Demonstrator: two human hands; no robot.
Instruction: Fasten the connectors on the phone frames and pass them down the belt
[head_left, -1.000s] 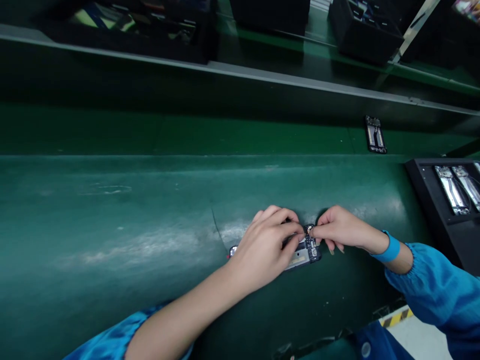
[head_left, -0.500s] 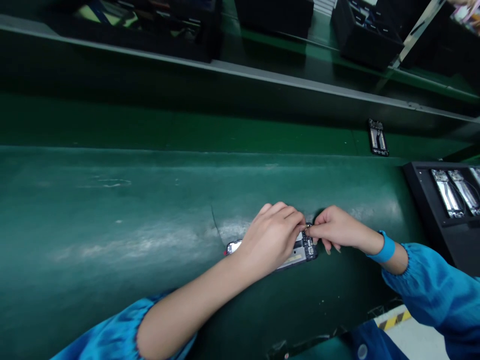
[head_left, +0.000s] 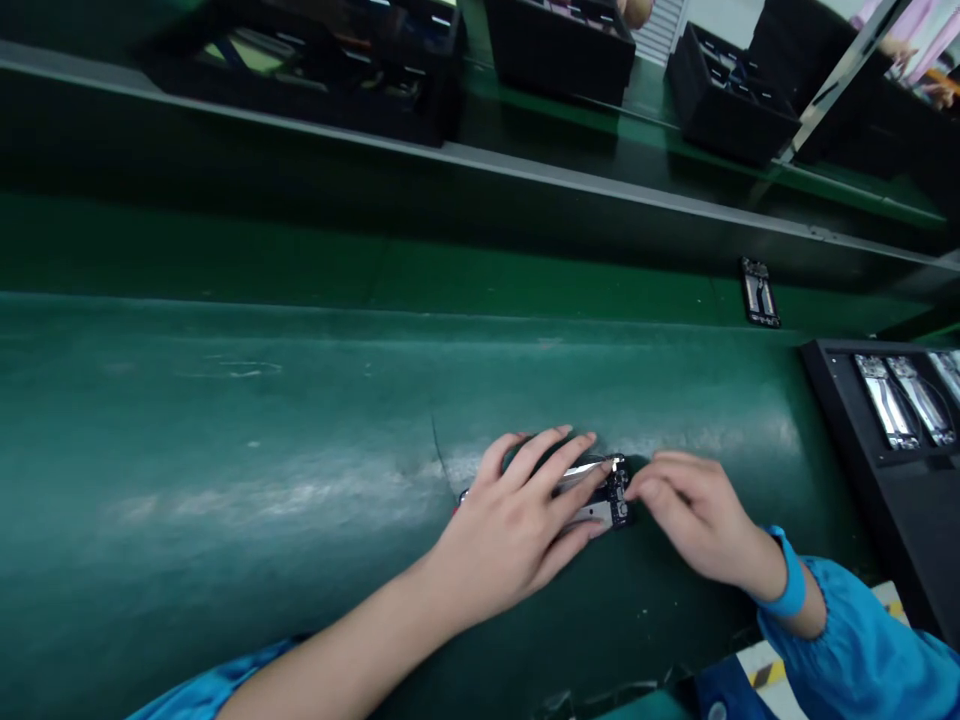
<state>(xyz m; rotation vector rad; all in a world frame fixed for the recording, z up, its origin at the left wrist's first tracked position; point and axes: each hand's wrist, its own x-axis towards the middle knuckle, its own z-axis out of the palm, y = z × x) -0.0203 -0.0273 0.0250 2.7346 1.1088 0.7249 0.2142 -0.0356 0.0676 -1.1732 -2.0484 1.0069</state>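
Two hands at one opened phone unit point(head_left: 621, 505), which lies on the green work surface point(head_left: 285, 570) in the near middle of the scene, its long side running left to right. Your left hand point(head_left: 510, 520) lies palm down across the unit, fingers spread and extended, covering most of it; the thumb rests toward the near side, the other fingers toward the far side. Exposed to the right of that hand: pale metal plate and a dark board at the unit's right end. A small piece of the left end shows beyond your wrist side.

Your right hand point(head_left: 697, 515) is at the right end of the unit, fingers curled, thumb and forefinger drawn together by the board's edge. The tips are small and slightly blurred; I cannot tell whether they pinch a part or merely touch the edge. You wear a blue wristband point(head_left: 791, 578) on that wrist.

Surroundings: a second opened unit point(head_left: 760, 293) lies alone at far right. Right of your right hand, a black tray point(head_left: 911, 510) carries a row of similar units point(head_left: 886, 402). Black boxes point(head_left: 562, 55) stand on the far shelf point(head_left: 600, 186).
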